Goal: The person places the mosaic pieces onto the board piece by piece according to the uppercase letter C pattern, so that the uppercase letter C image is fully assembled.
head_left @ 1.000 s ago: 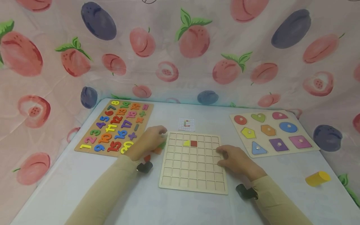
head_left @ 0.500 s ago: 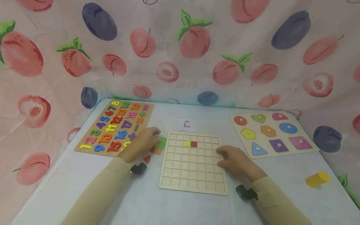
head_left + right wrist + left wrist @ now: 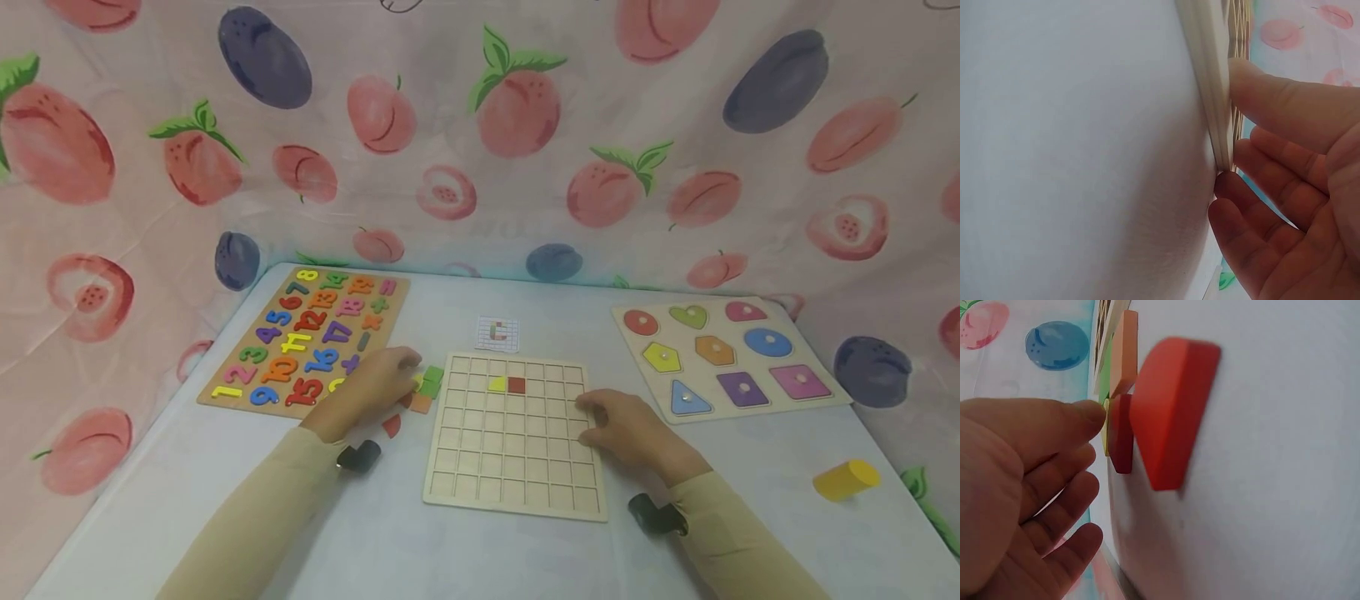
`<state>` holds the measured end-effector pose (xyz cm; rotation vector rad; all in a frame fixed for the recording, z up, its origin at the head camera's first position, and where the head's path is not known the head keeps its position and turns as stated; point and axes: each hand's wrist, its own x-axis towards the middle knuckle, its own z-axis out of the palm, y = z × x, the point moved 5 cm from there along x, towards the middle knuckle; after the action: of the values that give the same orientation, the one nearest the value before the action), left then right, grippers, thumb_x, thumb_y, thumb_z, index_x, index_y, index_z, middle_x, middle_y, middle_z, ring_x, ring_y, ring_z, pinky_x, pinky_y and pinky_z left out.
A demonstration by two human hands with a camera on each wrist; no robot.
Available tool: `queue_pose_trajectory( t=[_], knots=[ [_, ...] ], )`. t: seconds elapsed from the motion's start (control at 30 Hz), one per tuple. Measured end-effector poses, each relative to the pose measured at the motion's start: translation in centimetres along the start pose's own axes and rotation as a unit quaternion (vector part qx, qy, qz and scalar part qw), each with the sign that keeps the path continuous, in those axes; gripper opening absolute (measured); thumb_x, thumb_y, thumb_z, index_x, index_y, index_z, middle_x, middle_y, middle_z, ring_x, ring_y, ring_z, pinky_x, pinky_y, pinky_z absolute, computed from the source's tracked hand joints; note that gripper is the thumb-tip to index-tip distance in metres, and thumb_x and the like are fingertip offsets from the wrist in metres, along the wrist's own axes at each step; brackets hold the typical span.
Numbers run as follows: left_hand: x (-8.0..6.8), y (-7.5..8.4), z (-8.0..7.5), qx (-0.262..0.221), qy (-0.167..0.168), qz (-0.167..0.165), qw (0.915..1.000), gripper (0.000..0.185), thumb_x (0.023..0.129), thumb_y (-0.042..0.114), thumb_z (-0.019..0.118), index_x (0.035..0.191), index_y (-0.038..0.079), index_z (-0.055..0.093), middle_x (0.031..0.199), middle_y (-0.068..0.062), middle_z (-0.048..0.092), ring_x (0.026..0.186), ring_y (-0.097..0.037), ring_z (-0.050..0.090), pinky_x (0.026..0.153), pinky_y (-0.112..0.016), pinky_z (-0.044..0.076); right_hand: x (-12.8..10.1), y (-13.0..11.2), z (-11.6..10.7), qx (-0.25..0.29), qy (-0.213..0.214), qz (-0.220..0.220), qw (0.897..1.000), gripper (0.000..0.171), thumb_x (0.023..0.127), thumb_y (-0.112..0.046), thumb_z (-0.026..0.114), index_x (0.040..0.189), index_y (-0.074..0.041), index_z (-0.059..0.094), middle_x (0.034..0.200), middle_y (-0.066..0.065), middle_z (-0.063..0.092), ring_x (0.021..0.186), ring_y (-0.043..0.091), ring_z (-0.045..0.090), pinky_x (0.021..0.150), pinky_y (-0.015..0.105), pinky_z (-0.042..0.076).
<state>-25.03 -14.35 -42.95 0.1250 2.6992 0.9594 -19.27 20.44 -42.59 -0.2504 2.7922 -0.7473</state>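
backdrop: fruit-print cloth (image 3: 480, 133) (peaches, plums); table (image 3: 225, 500): white

Grid board (image 3: 514, 467) pale wood — red square (image 3: 517, 384), yellow piece (image 3: 497, 383); backdrop (image 3: 480, 133) peach-printed pink

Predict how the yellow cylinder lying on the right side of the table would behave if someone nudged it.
The yellow cylinder lies on its curved side, so a sideways nudge would probably roll it. It looks solid and rigid, likely keeping its shape. It sits near the table edge, so it might roll off.

White table (image 3: 225, 467), grid board (image 3: 517, 492), number puzzle (image 3: 225, 400), shape puzzle (image 3: 825, 400), yellow cylinder (image 3: 846, 479)
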Motion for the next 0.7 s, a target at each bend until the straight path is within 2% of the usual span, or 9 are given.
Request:
queue_pose_trajectory(
  t=[0.17,0.33,0.63,0.7],
  knots=[
    [0.04,-0.08,0.11,0.024,0.002,0.018,0.9995,0.042,0.095,0.018,0.068,0.136,0.013,0.060,0.133,-0.004,0.061,0.129,-0.026,0.052,0.104,-0.047,0.045,0.02,0.03,0.03,0.000,0.001,0.000,1.000,0.054,0.084,-0.013,0.077,0.134,-0.003,0.060,0.139,0.017,0.056,0.134,0.040,0.045,0.110,0.055,0.035],
    [0.09,-0.12,0.21,0.026,-0.002,0.023,0.9994,0.042,0.096,0.017,0.068,0.136,0.013,0.060,0.133,-0.003,0.062,0.128,-0.026,0.053,0.104,-0.047,0.045,-0.01,0.02,0.01,0.001,0.003,-0.005,1.000,0.053,0.084,-0.013,0.077,0.133,-0.002,0.061,0.139,0.017,0.057,0.134,0.040,0.045,0.109,0.055,0.035],
    [0.30,0.06,0.56,0.026,-0.005,0.020,0.9994,0.038,0.096,0.012,0.065,0.134,0.013,0.062,0.117,-0.001,0.066,0.106,-0.021,0.058,0.100,-0.045,0.048,0.02,-0.02,0.00,0.001,0.004,-0.005,1.000,0.053,0.084,-0.013,0.078,0.133,-0.001,0.061,0.138,0.017,0.057,0.133,0.040,0.046,0.109,0.055,0.036],
    [0.30,0.02,0.57,0.027,-0.007,0.016,0.9995,0.038,0.096,0.012,0.065,0.133,0.013,0.062,0.120,-0.001,0.066,0.110,-0.021,0.058,0.101,-0.046,0.047,0.04,0.01,0.02,0.001,0.004,-0.002,1.000,0.054,0.084,-0.013,0.078,0.133,-0.002,0.061,0.138,0.017,0.057,0.133,0.040,0.046,0.109,0.055,0.036]
  ],
)
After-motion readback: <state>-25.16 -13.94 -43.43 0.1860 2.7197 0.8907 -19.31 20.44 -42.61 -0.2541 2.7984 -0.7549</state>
